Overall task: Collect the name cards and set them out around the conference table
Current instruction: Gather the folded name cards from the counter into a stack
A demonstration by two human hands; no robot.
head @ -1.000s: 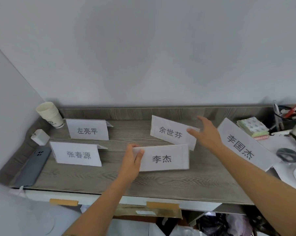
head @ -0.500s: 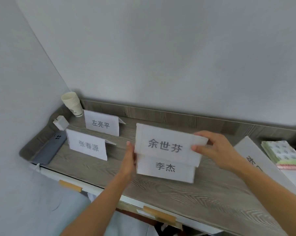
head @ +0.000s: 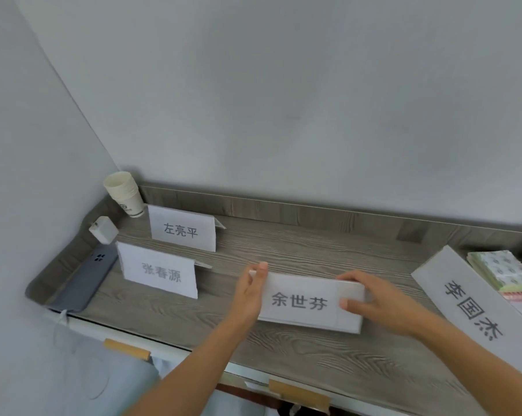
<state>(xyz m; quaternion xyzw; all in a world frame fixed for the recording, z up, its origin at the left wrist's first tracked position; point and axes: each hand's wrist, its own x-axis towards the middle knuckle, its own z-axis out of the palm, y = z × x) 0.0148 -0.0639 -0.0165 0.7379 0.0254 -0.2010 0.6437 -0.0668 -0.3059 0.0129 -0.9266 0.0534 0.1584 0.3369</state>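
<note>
White folded name cards sit on a grey wood-grain shelf (head: 313, 253). Both hands hold a small stack of cards (head: 307, 301) with the card 余世芬 on top. My left hand (head: 250, 292) grips the stack's left end, and my right hand (head: 370, 301) grips its right end, thumb on the front face. The card beneath is almost fully hidden. Two cards stand upright at the left: 左亮平 (head: 183, 231) behind and 张春源 (head: 159, 273) in front. A larger card 李国杰 (head: 475, 304) lies flat at the right.
A stack of paper cups (head: 124, 193) stands in the back left corner, with a white charger (head: 103, 229) and a grey phone (head: 82, 280) in front of it. A patterned tissue pack (head: 505, 273) lies at the far right. Walls close off the back and left.
My right hand picked up the 余世芬 card and laid it over the 李杰 card held by my left hand. Both hands now clasp the pair together, lower on the shelf.
</note>
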